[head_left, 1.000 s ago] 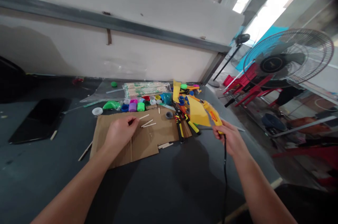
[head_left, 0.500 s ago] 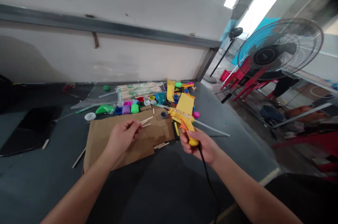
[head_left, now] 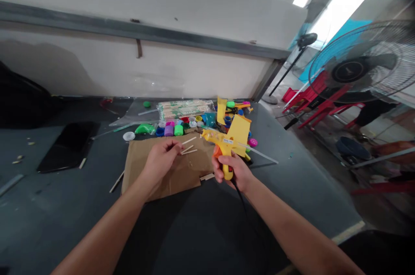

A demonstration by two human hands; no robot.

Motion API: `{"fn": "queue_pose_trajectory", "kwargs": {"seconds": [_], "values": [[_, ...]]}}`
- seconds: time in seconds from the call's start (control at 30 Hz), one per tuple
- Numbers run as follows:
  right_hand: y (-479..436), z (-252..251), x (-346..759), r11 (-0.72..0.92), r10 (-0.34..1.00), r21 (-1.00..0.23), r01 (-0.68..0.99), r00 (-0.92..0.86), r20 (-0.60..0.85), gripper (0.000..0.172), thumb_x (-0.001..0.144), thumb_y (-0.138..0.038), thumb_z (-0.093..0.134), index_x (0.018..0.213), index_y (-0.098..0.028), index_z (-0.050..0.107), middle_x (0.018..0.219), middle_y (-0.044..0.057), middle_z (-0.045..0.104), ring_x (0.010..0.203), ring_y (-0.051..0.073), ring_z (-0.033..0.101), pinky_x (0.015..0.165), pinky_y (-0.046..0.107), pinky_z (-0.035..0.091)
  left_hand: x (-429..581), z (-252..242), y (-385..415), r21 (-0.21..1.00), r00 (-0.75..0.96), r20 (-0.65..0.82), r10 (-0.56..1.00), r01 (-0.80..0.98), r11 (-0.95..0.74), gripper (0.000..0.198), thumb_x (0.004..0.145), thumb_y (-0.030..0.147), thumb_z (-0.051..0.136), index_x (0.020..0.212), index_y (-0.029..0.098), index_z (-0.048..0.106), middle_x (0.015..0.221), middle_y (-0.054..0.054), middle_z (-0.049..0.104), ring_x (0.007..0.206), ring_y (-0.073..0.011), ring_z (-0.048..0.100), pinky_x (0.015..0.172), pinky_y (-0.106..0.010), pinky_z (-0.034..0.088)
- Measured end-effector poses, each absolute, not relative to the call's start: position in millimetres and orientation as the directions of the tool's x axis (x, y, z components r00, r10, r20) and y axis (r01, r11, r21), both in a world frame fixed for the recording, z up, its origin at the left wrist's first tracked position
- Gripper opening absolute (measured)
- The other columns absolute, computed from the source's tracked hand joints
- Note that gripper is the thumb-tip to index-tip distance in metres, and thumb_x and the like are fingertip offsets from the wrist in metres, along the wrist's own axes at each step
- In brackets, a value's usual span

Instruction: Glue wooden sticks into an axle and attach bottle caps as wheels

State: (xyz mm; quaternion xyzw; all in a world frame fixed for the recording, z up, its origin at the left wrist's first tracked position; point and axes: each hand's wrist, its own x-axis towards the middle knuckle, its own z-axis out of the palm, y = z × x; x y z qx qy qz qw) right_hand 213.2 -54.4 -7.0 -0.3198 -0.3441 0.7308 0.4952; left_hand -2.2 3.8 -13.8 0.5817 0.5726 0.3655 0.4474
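The glue gun, clamped in right fingers, is brought leftward to mid-frame, near a stick pinched by left fingers.

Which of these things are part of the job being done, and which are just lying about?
Seemingly in use:
yellow glue gun, in the right hand
short wooden stick, in the left hand
cardboard, below the left hand

Apparently just lying about:
black phone
large fan
red chairs
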Motion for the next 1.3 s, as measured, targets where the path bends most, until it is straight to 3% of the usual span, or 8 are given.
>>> {"fn": "queue_pose_trajectory", "kwargs": {"seconds": [0.13, 0.23, 0.4, 0.57, 0.8, 1.0, 1.3], "values": [[-62.2, -15.6, 217.2, -0.317, 0.922, -0.795, -0.517, -0.366, -0.129, 0.035, 0.076, -0.044, 0.065, 0.102, -0.021, 0.057, 0.064, -0.004, 0.058, 0.042, 0.008, 0.047, 0.044, 0.023, 0.043, -9.7, -11.2, 8.7, 0.885, 0.132, -0.052, 0.990, 0.466, -0.016, 0.029, 0.078, 0.044, 0.049, 0.069, 0.018, 0.061, 0.061, 0.000, 0.057, 0.056, -0.0134, 0.048, 0.052, -0.024, 0.032], [-62.7, -19.0, 220.2, -0.410, 0.883, -0.741, -0.531, -0.435, -0.177, 0.042, 0.073, -0.048, 0.066, 0.103, -0.019, 0.059, 0.066, -0.003, 0.058, 0.044, 0.007, 0.044, 0.045, 0.022, 0.042, -12.1, -11.6, 9.8, 0.845, 0.158, -0.050, 0.986, 0.534, -0.043, 0.035, 0.082, 0.045, 0.045, 0.069, 0.018, 0.064, 0.061, 0.000, 0.058, 0.057, -0.0141, 0.049, 0.054, -0.026, 0.033], [-61.7, -22.8, 217.3, -0.460, 0.874, -0.705, -0.540, -0.416, -0.251, 0.027, 0.072, -0.037, 0.072, 0.090, -0.018, 0.063, 0.063, -0.003, 0.055, 0.046, 0.006, 0.043, 0.047, 0.021, 0.040, -8.0, -12.9, 5.7, 0.809, 0.131, -0.025, 0.991, 0.585, -0.057, 0.037, 0.085, 0.044, 0.041, 0.065, 0.019, 0.058, 0.053, 0.002, 0.048, 0.053, -0.0137, 0.044, 0.052, -0.027, 0.028], [-61.4, -21.3, 211.6, -0.405, 0.910, -0.754, -0.516, -0.308, -0.278, 0.022, 0.069, -0.031, 0.076, 0.081, -0.017, 0.064, 0.066, -0.002, 0.059, 0.050, 0.007, 0.049, 0.047, 0.020, 0.044, -4.2, -15.7, 3.7, 0.838, 0.086, 0.048, 0.995, 0.539, -0.087, 0.033, 0.085, 0.041, 0.040, 0.061, 0.020, 0.046, 0.052, 0.004, 0.040, 0.054, -0.0134, 0.041, 0.053, -0.027, 0.027], [-62.6, -22.9, 199.8, -0.324, 0.944, -0.872, -0.366, -0.185, -0.273, 0.027, 0.069, -0.035, 0.077, 0.082, -0.014, 0.065, 0.081, 0.007, 0.070, 0.063, 0.015, 0.066, 0.047, 0.024, 0.053, 1.8, -20.6, 2.7, 0.879, 0.082, -0.014, 0.997, 0.475, -0.027, 0.027, 0.080, 0.040, 0.044, 0.067, 0.020, 0.057, 0.059, 0.002, 0.052, 0.061, -0.0157, 0.048, 0.056, -0.027, 0.032], [-61.6, -26.2, 196.7, -0.273, 0.961, -0.925, -0.265, -0.112, -0.252, 0.030, 0.068, -0.041, 0.076, 0.073, -0.014, 0.065, 0.067, 0.002, 0.066, 0.051, 0.010, 0.059, 0.048, 0.023, 0.053, 2.7, -15.1, 0.6, 0.868, 0.064, -0.077, 0.995, 0.495, 0.036, 0.031, 0.080, 0.040, 0.045, 0.069, 0.018, 0.065, 0.056, 0.002, 0.050, 0.054, -0.0143, 0.047, 0.052, -0.027, 0.029], [-62.6, -20.3, 192.0, -0.240, 0.971, -0.971, -0.003, -0.017, -0.240, 0.030, 0.070, -0.045, 0.068, 0.068, -0.015, 0.061, 0.052, -0.002, 0.059, 0.044, 0.010, 0.056, 0.042, 0.020, 0.042, 2.8, -20.8, -0.9, 0.827, 0.054, 0.021, 0.998, 0.560, -0.048, 0.036, 0.086, 0.044, 0.043, 0.074, 0.020, 0.067, 0.058, 0.002, 0.054, 0.058, -0.0155, 0.051, 0.055, -0.028, 0.032]]}}
